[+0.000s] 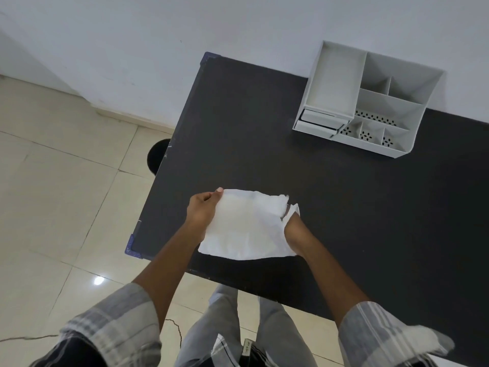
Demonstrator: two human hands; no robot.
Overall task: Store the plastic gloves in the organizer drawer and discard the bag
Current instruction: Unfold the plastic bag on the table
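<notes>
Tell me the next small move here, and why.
Probably draw the gloves out: the right hand is already reaching into the torn open end of the white bag while the left hand pinches its far edge. The organizer drawers look closed.

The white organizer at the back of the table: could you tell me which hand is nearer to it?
Right. The right hand, at the bag's right edge, sits closer to the organizer; the left hand holds the bag's far-left side.
</notes>
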